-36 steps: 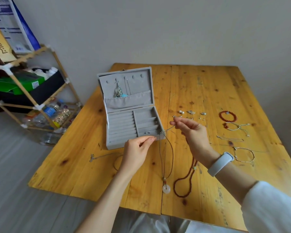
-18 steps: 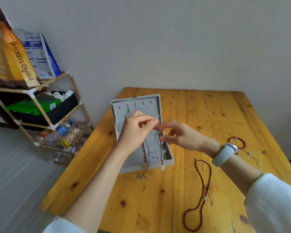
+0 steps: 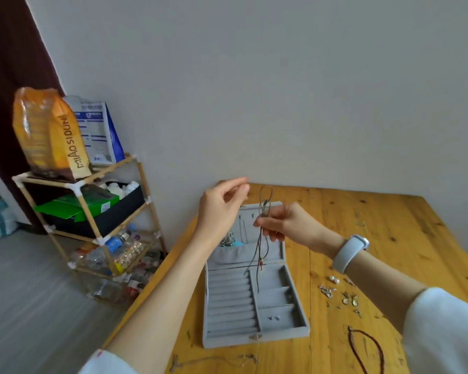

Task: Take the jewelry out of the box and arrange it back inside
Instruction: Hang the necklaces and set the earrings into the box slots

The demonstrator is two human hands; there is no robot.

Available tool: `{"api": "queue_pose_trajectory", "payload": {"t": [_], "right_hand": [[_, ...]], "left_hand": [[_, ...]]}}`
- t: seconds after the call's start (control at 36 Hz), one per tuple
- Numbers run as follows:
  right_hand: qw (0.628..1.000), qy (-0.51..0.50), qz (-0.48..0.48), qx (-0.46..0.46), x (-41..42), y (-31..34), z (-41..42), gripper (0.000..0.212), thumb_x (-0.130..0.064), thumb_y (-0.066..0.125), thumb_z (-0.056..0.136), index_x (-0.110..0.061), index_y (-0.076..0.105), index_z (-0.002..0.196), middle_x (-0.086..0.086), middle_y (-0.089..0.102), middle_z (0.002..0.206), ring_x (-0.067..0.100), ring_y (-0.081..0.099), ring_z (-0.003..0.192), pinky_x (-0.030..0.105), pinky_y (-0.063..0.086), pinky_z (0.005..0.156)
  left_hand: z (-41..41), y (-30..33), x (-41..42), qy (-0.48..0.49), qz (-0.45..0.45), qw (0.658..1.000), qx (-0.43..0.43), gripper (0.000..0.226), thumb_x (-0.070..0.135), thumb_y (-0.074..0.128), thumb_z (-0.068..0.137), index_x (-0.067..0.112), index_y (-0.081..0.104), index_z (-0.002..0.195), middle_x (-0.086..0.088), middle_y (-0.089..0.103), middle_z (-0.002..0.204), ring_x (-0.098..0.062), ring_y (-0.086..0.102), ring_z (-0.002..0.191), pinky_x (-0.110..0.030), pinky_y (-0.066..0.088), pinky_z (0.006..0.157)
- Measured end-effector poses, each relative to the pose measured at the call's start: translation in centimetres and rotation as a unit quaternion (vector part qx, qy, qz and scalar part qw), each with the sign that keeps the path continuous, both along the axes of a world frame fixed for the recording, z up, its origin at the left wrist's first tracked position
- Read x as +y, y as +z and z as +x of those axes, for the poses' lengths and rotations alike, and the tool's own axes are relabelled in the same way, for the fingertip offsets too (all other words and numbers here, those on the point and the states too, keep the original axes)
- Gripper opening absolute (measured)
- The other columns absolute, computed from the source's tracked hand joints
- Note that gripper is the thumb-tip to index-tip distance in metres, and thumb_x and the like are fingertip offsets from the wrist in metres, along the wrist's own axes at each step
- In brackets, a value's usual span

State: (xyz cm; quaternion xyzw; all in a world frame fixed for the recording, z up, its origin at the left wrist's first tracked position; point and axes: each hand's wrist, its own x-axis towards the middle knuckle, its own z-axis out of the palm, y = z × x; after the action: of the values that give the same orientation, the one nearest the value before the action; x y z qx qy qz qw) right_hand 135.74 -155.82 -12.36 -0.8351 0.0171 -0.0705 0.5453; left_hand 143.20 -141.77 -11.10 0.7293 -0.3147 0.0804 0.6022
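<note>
A grey jewelry box (image 3: pixel 254 336) lies open on the wooden table (image 3: pixel 376 228), its lid propped up with a pouch that holds a silver pendant (image 3: pixel 228 240). My right hand (image 3: pixel 284 224) pinches a dark cord necklace (image 3: pixel 262 238) in front of the lid; the cord's loop sticks up above the fingers and its ends dangle over the box compartments. My left hand (image 3: pixel 222 209) is raised beside the cord's top, fingers loosely curved, holding nothing that I can see. Two small studs (image 3: pixel 273 317) lie in the front right compartment.
Earrings and small charms (image 3: pixel 341 292) are scattered on the table right of the box. A red bead necklace (image 3: pixel 362 346) lies at the front right, a thin chain (image 3: pixel 214 360) in front of the box. A wooden shelf (image 3: pixel 92 225) with bags and bottles stands left.
The camera tilted upward. Both hands rose with the cord necklace from table level to in front of the lid. My left hand has let go of the cord and moved up and away.
</note>
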Motion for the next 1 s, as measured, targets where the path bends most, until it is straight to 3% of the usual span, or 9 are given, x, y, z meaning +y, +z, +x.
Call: {"api": "queue_pose_trajectory", "payload": {"t": [0.11,0.22,0.28,0.39,0.47,0.56,0.78,0.89,1.0], "right_hand": [[0.998,-0.058,0.016,-0.025,-1.6,1.5,2.1,0.019,-0.01,0.056,0.09,0.007,0.066,0.09,0.007,0.062,0.065,0.005,0.055,0.045,0.016,0.046,0.048],[0.995,-0.08,0.049,-0.034,-2.9,2.7,4.3,0.018,-0.009,0.055,0.091,0.006,0.065,0.089,0.006,0.064,0.061,0.008,0.059,0.044,0.017,0.052,0.049],[0.994,-0.084,0.067,-0.022,-3.3,2.6,5.2,0.017,-0.009,0.054,0.091,0.005,0.064,0.088,0.003,0.065,0.055,0.01,0.062,0.045,0.018,0.054,0.05],[0.992,-0.093,0.08,-0.005,-3.5,1.5,6.6,0.018,-0.008,0.053,0.092,0.006,0.063,0.089,0.011,0.064,0.063,0.011,0.063,0.046,0.019,0.055,0.051],[0.991,-0.101,0.09,0.001,-3.5,0.3,7.0,0.02,-0.008,0.053,0.092,0.009,0.062,0.093,0.014,0.063,0.069,0.01,0.063,0.047,0.018,0.054,0.049],[0.99,-0.104,0.096,0.003,-3.5,-0.7,7.4,0.021,-0.009,0.052,0.092,0.01,0.061,0.096,0.014,0.063,0.07,0.01,0.063,0.047,0.02,0.056,0.052],[0.99,-0.117,0.081,-0.008,-3.2,-2.0,8.3,0.021,-0.009,0.052,0.092,0.009,0.062,0.096,0.012,0.066,0.07,0.012,0.065,0.052,0.023,0.057,0.055],[0.993,-0.113,0.025,-0.001,-3.1,-2.4,8.4,0.017,-0.011,0.053,0.091,0.002,0.063,0.088,0.013,0.067,0.075,0.023,0.065,0.063,0.024,0.056,0.054],[0.991,-0.107,-0.075,0.03,-3.0,-3.9,8.3,0.017,-0.015,0.053,0.092,-0.003,0.063,0.086,0.007,0.067,0.073,0.019,0.064,0.058,0.019,0.05,0.045]], "left_hand": [[1.5,-5.0,0.2,0.121,0.067,0.99,-0.02,0.023,0.012,0.05,0.092,0.015,0.067,0.108,0.004,0.068,0.088,-0.018,0.064,0.081,-0.026,0.048,0.078],[2.7,-11.0,-0.7,0.1,0.227,0.965,-0.08,0.026,0.006,0.047,0.091,0.011,0.065,0.108,-0.005,0.066,0.106,-0.024,0.057,0.099,-0.033,0.044,0.086],[2.8,-13.3,-1.4,0.084,0.308,0.937,-0.139,0.031,0.005,0.052,0.085,0.01,0.063,0.114,-0.003,0.064,0.109,-0.024,0.053,0.102,-0.033,0.043,0.087],[2.3,-15.8,-2.6,0.155,0.417,0.865,-0.231,0.053,0.023,0.077,0.054,0.013,0.066,0.106,0.002,0.067,0.092,-0.02,0.05,0.089,-0.034,0.043,0.067],[2.6,-16.7,-3.0,0.183,0.429,0.846,-0.258,0.048,0.023,0.077,0.05,0.012,0.067,0.096,-0.002,0.063,0.086,-0.023,0.043,0.088,-0.036,0.028,0.069],[2.5,-16.8,-2.9,0.199,0.43,0.837,-0.275,0.035,0.02,0.076,0.052,0.016,0.068,0.085,-0.003,0.062,0.087,-0.024,0.043,0.093,-0.038,0.027,0.075],[2.1,-16.6,-2.2,0.205,0.42,0.833,-0.295,0.022,0.02,0.077,0.055,0.018,0.073,0.077,-0.01,0.057,0.127,-0.029,0.032,0.126,-0.047,0.025,0.093],[2.1,-16.7,-2.0,0.195,0.419,0.836,-0.296,0.02,0.018,0.076,0.056,0.019,0.073,0.076,-0.01,0.051,0.135,-0.03,0.029,0.134,-0.053,0.019,0.103],[2.1,-16.8,-1.8,0.196,0.416,0.837,-0.295,0.018,0.021,0.075,0.059,0.021,0.074,0.077,-0.01,0.051,0.136,-0.031,0.032,0.135,-0.055,0.016,0.104]]}}
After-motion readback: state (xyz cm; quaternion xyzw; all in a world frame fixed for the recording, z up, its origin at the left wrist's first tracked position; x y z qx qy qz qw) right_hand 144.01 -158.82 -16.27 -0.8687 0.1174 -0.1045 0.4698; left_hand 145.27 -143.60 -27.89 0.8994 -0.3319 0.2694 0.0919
